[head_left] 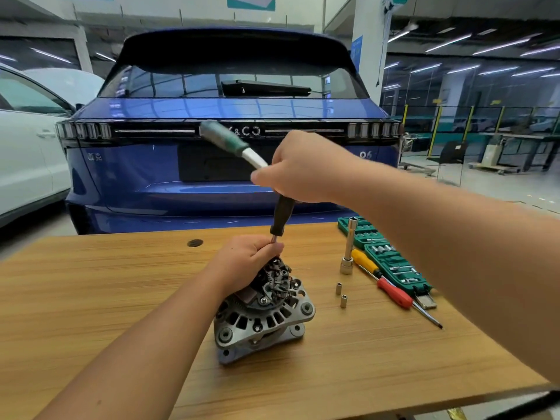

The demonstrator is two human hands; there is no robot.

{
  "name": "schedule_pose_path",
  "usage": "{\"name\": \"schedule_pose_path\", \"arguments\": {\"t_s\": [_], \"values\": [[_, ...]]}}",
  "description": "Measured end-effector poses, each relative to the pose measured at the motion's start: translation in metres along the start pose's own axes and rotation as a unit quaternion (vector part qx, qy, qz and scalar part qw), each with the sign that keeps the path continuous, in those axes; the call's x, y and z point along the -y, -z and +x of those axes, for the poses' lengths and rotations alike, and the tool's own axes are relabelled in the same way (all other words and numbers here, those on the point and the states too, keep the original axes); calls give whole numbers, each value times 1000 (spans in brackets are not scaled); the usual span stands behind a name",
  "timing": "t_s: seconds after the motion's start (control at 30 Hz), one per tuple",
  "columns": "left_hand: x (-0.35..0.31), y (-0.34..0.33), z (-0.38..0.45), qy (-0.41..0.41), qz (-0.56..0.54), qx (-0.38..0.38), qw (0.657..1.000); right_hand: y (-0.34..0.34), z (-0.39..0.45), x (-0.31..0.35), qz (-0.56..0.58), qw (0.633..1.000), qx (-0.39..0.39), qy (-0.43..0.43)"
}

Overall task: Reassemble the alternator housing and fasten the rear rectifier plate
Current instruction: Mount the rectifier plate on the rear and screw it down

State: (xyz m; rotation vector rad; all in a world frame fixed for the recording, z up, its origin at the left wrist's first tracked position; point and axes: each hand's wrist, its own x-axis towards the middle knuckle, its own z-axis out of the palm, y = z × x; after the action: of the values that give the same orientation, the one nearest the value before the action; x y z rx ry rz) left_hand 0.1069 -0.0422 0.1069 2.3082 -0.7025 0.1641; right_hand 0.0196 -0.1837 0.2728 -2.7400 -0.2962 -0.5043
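A grey metal alternator [263, 316] stands on the wooden table [91, 286], its rear rectifier plate [280, 281] facing up. My left hand [248, 256] rests on the top of the alternator and pinches the thin metal shaft of a tool just above the plate. My right hand [306, 168] grips the head of a ratchet wrench [230, 140] whose green handle points up and left, blurred. A black extension [283, 215] runs down from my right hand to the shaft at my left fingers. The tool's tip is hidden by my left hand.
Right of the alternator stand a long socket [348, 250] and two small sockets [341, 294]. A yellow screwdriver [365, 262] and a red screwdriver [400, 295] lie beside an open green socket case [391, 259]. A blue car [230, 165] is parked just behind the table, a white car [27, 153] at left.
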Motion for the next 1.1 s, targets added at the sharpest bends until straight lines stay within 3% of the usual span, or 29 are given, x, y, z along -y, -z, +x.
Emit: {"name": "schedule_pose_path", "arguments": {"t_s": [0.03,0.07,0.17,0.23,0.3,0.33,0.37,0.4,0.47,0.53,0.63,0.73,0.83,0.9,0.97,1.1], "values": [[-1,0,0,3,1,2,1000,-5,1,-2,123,991,-3,-58],[-1,0,0,7,1,4,1000,-11,1,-4,270,956,3,-119],[-1,1,-1,15,-8,3,1000,-26,-7,-13,648,739,35,-182],[-2,2,-2,18,-11,5,1000,-39,-13,-17,769,621,26,-148],[-4,3,-2,22,-10,8,1000,-49,-17,-20,830,546,-1,-111],[-4,3,-2,22,-11,7,1000,-54,-19,-22,844,530,-11,-81],[-4,3,-2,21,-11,4,1000,-59,-20,-25,842,537,-17,-39],[-4,3,-2,19,-11,3,1000,-64,-22,-29,820,571,-22,7],[-4,4,-2,14,-18,3,1000,-77,-27,-34,723,684,-53,83],[-3,4,-2,4,-22,7,1000,-93,-30,-38,584,787,-141,143],[-4,5,-3,-6,-16,13,1000,-106,-30,-48,463,834,-195,228],[-5,6,-4,-4,-21,9,1000,-100,-25,-66,475,829,-102,277],[-4,7,-3,-7,-23,8,1000,-85,-13,-79,557,799,22,224],[-5,7,-3,-3,-21,8,1000,-79,-5,-84,574,776,89,245],[-5,7,-3,7,-26,9,1000,-79,3,-89,597,738,138,282],[-3,5,-2,19,-35,12,999,-87,16,-90,689,628,213,291]]}}
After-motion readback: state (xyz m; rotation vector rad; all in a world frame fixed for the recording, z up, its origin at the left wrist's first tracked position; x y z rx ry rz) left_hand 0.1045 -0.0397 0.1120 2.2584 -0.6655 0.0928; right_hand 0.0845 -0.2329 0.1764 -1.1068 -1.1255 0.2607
